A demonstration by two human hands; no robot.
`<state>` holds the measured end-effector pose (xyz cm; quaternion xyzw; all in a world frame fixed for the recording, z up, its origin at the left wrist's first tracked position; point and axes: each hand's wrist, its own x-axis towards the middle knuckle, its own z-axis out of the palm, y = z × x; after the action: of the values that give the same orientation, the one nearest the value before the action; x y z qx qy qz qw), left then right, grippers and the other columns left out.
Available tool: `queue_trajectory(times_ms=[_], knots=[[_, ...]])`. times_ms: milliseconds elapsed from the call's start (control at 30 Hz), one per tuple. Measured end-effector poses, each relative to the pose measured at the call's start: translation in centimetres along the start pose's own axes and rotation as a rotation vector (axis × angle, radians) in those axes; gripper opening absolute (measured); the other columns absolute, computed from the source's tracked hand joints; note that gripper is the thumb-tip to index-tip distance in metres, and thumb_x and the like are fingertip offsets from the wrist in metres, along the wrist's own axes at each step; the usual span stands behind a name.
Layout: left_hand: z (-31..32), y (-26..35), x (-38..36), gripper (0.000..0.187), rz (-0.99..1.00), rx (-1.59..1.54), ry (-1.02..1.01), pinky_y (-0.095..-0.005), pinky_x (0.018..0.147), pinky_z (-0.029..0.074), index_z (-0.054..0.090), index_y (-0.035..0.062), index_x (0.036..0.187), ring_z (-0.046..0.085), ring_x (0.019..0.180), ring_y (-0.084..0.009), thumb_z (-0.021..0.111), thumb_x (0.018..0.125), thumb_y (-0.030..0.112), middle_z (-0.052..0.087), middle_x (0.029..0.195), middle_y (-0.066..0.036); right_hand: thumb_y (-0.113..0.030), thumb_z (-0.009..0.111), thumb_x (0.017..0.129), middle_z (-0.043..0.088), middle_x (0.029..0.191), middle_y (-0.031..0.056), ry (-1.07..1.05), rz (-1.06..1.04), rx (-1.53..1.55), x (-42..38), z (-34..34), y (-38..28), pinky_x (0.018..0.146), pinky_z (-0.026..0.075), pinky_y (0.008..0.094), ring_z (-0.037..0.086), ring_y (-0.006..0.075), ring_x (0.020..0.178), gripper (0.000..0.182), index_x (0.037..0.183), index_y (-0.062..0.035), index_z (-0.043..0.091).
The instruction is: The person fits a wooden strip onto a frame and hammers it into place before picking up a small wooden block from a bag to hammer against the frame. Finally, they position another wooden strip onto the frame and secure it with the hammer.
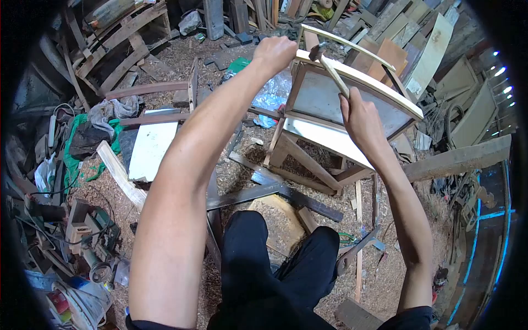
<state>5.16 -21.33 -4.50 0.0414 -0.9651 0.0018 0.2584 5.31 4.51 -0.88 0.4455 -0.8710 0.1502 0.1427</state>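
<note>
My right hand [364, 118] is wrapped round the pale handle of a hammer [334, 74]. The hammer's dark head is over the left part of a light wooden rail [379, 78]. This rail tops a wooden frame [293, 93] with a greyish panel [324, 99] set in it. At the frame's upper left corner, my left hand [275, 53] is closed against its end, with the fingertips hidden. A thin curved strip [352, 45] rises behind the rail. Below the panel, a white board [324, 140] lies on a wooden stand [302, 159].
Between my knees is a cut log block [278, 223], beside dark wooden bars [311, 203]. A handsaw [357, 250] lies to the right on sawdust. Planks [434, 55] lean at the back right. A long beam [459, 159] juts in from the right; power tools [91, 236] stand left.
</note>
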Motion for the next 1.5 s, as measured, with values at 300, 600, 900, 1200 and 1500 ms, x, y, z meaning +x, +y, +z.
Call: queue_trajectory(times_ms=[300,600,900,1200,1500], knots=[[-0.2,0.2,-0.1,0.014,0.008,0.027,0.016,-0.0407,0.065,0.056,0.070,0.0059,0.079,0.069,0.079,-0.0319,0.057,0.079,0.009,0.069,0.085,-0.017,-0.022,0.048,0.096,0.056,0.064,0.0269,0.054,0.034,0.061,-0.3,-0.7,0.2,0.052,0.042,0.0518,0.056,0.0473,0.063,0.021,0.093,-0.0018,0.045],[0.7,-0.1,-0.4,0.011,-0.091,-0.116,0.125,-0.0424,0.066,0.056,0.069,0.0058,0.078,0.068,0.079,-0.0329,0.059,0.077,0.010,0.068,0.081,-0.017,-0.019,0.052,0.093,0.058,0.068,0.0166,0.203,-0.196,-0.048,-0.2,-1.2,-1.4,0.047,0.045,0.0473,0.059,0.0382,0.057,0.016,0.090,-0.0075,0.041],[0.1,-0.4,-0.2,0.010,0.038,-0.062,0.011,-0.0426,0.068,0.055,0.069,0.0082,0.079,0.068,0.081,-0.0336,0.061,0.076,0.012,0.068,0.083,-0.017,-0.014,0.045,0.094,0.058,0.071,0.0122,0.138,-0.316,-0.361,-0.2,-0.1,-0.8,0.042,0.049,0.0417,0.064,0.0311,0.056,0.008,0.091,-0.0083,0.040],[0.5,-0.3,0.0,0.011,0.031,-0.014,0.061,-0.0415,0.065,0.056,0.071,0.0056,0.077,0.069,0.076,-0.0326,0.060,0.076,0.009,0.069,0.082,-0.017,-0.011,0.045,0.093,0.057,0.076,0.0124,0.111,-0.282,-0.466,-0.2,0.4,1.3,0.042,0.051,0.0386,0.064,0.0287,0.056,0.007,0.098,-0.0079,0.042],[0.7,-0.1,-0.1,0.012,0.042,-0.043,0.112,-0.0418,0.064,0.056,0.070,0.0056,0.076,0.069,0.077,-0.0326,0.059,0.077,0.010,0.069,0.080,-0.017,-0.014,0.043,0.095,0.060,0.075,0.0149,0.029,-0.112,-0.480,0.5,0.3,0.8,0.044,0.051,0.0436,0.064,0.0330,0.057,0.007,0.095,-0.0082,0.041]])
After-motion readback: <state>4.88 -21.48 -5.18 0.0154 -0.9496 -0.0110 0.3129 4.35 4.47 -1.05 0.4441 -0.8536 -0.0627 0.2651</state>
